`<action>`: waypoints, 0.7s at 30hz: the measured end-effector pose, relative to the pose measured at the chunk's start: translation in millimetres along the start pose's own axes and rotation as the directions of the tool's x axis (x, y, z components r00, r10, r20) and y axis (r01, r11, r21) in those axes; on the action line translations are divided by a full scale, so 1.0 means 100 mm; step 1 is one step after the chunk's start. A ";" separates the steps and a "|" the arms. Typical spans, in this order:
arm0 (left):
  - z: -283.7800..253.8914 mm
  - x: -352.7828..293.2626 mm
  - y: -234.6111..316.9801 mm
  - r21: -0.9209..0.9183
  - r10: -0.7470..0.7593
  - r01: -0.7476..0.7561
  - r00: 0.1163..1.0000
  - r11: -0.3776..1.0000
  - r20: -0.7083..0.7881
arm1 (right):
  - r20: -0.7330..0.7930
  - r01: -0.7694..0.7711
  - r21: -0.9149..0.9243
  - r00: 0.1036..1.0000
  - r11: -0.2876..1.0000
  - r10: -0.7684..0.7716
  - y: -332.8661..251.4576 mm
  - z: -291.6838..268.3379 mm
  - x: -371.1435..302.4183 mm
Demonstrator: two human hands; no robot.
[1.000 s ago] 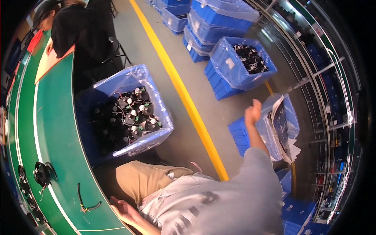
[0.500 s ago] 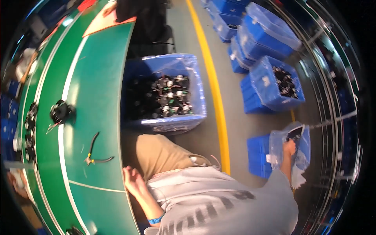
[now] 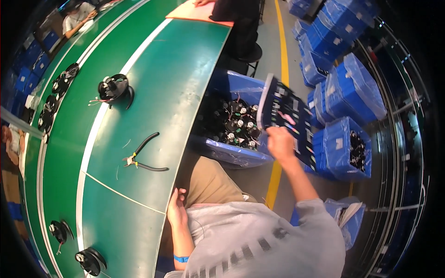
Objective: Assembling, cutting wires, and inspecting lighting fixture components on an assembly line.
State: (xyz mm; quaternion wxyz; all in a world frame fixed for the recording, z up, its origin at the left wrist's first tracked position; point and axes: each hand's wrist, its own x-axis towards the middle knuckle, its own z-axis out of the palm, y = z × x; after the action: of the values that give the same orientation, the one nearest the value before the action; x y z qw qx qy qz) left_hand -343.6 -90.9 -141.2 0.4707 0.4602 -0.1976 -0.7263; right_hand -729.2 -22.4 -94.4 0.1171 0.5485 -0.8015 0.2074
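Note:
My right hand (image 3: pixel 281 144) is closed on the near edge of a black flat panel (image 3: pixel 288 119) with a pale rim and small coloured pieces on it. It holds the panel tilted beside a lined blue bin (image 3: pixel 232 155), which contains several black round parts with white hubs and wires. My left hand (image 3: pixel 177 209) rests at the table's edge, fingers loosely apart, holding nothing. On the green table (image 3: pixel 153 106) lie diagonal cutters (image 3: pixel 132 159) with spread black handles. Farther off, a black round wired unit (image 3: pixel 113 88) sits across the white line.
More black units (image 3: pixel 91 260) lie at the near left, and others (image 3: pixel 58 92) line the far strip. Blue bins (image 3: pixel 345 143) with plastic liners stand at right beyond the yellow floor line (image 3: pixel 276 180). A co-worker (image 3: pixel 79 19) sits across; another's dark clothing (image 3: pixel 237 28) shows ahead.
My right hand has brought the black panel up from the lined bin at lower right and over toward the table-side bin. The view has turned; my left hand stays at the table's edge.

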 end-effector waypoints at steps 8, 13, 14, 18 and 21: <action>0.01 -0.18 0.07 0.246 -0.047 0.048 0.999 0.968 -0.013 | -0.025 0.470 0.274 0.876 0.839 -0.482 -0.91 0.94 0.25; -0.13 -0.14 -0.01 0.225 -0.057 0.055 0.998 0.973 0.002 | 0.044 0.680 0.413 0.650 0.606 -0.759 -0.71 1.02 0.15; -0.16 -0.13 -0.02 0.242 -0.066 0.058 0.997 0.969 0.026 | 0.081 0.677 0.400 0.645 0.617 -0.760 -0.55 0.99 0.14; -0.18 -0.17 0.00 0.257 -0.066 0.052 0.997 0.965 0.048 | 0.262 0.551 0.423 0.686 0.719 -0.679 0.14 0.77 0.25; -0.16 -0.15 -0.01 0.249 -0.093 0.082 0.995 0.965 0.029 | 0.434 0.432 0.447 0.661 0.783 -0.612 0.52 0.74 0.26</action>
State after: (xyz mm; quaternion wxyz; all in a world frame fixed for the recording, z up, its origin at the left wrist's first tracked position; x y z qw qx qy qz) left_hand -328.5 -75.0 -142.6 0.3730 0.5087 -0.2757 -0.7253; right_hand -783.8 -62.2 -159.6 -0.1531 0.8042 -0.5624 0.1159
